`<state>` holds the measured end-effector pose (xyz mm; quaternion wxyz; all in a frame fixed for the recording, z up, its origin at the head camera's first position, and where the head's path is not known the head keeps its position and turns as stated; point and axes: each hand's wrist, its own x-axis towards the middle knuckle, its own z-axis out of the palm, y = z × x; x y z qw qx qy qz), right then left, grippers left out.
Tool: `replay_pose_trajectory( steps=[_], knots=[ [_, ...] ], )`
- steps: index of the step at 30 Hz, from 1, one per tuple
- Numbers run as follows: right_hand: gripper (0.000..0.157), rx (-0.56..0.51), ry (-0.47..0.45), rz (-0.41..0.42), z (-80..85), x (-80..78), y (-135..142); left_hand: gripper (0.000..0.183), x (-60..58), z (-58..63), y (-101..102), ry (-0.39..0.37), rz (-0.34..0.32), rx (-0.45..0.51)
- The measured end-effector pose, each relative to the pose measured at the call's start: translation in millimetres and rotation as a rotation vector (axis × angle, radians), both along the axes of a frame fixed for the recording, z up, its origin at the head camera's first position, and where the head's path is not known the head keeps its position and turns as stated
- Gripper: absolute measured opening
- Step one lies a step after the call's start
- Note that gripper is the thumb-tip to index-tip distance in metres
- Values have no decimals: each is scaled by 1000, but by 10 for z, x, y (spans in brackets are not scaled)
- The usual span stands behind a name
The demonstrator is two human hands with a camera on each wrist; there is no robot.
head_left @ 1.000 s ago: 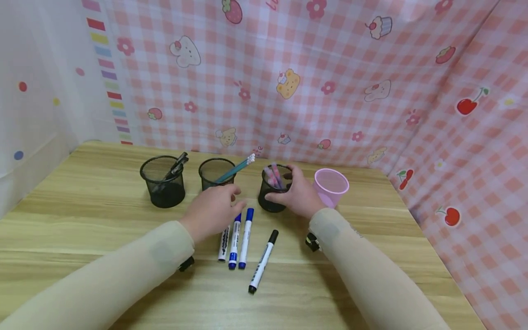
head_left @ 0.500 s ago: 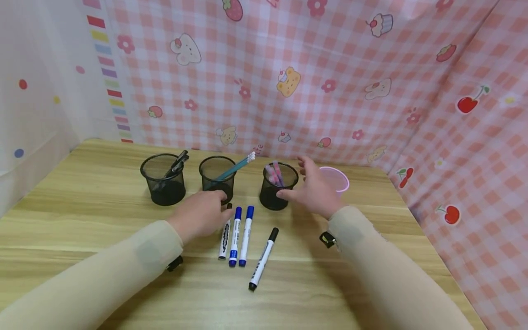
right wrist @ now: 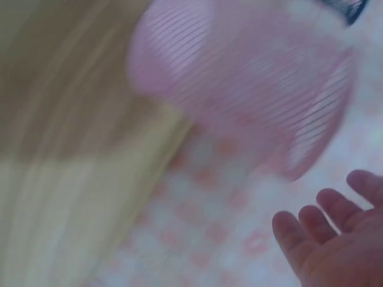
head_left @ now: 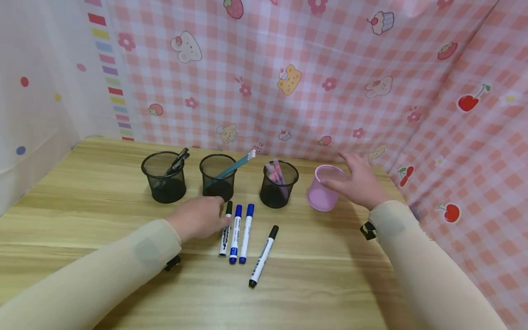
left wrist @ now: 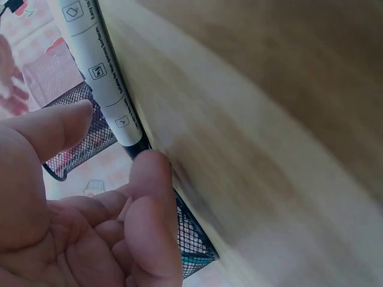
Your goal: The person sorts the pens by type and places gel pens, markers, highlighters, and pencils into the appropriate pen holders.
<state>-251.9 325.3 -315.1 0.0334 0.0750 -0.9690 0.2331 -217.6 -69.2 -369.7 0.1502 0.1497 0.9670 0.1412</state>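
My left hand [head_left: 200,217] is low over the table beside a black-capped white marker [head_left: 224,236]. In the left wrist view its thumb stands apart from the loosely bent fingers, and one fingertip is at the marker's black cap [left wrist: 136,147]; whether they touch I cannot tell. Right of that marker lie two blue-capped markers [head_left: 235,233], [head_left: 246,233] side by side. My right hand [head_left: 363,183] is spread by the right side of a pink mesh cup [head_left: 322,195]. In the right wrist view its fingers are extended, apart from the pink cup [right wrist: 239,84].
Another black-capped marker [head_left: 263,256] lies tilted nearer me. Along the back stand a black mesh cup [head_left: 167,188] with black pens, a second [head_left: 217,188] with teal pencils, and a third [head_left: 274,195] with pink sticks. A checkered curtain [head_left: 264,59] hangs behind the table [head_left: 305,284].
My right hand has left the black cup with the pink sticks and moved right to the pink cup. The left hand has come lower, down to the leftmost marker.
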Motion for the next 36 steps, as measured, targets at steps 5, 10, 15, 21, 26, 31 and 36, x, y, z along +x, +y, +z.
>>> replay_pose_trajectory(
  steps=[5, 10, 15, 21, 26, 31, 36],
  knots=[
    [120, 19, -43, 25, -176, -67, 189, 72, -20, -15, 17, -11, -7, -9],
    [117, -55, -41, 51, -331, -116, 208, 72, -28, -11, 44, -16, -27, -30],
    [118, -149, -77, 42, -420, -136, 181, 73, -32, -3, 94, -25, -38, -60],
    [110, -171, -74, -2, -491, -150, 157, 73, -40, -16, 148, -28, -34, -78],
    [105, -215, -68, -8, -506, -155, 140, 72, -53, -18, 174, -28, -27, -95],
    [105, -242, -72, -18, -530, -151, 142, 71, -50, -16, 185, -28, -45, -100],
    [108, -221, -60, -32, -547, -148, 145, 69, -52, -13, 197, -40, -42, -80]
  ],
)
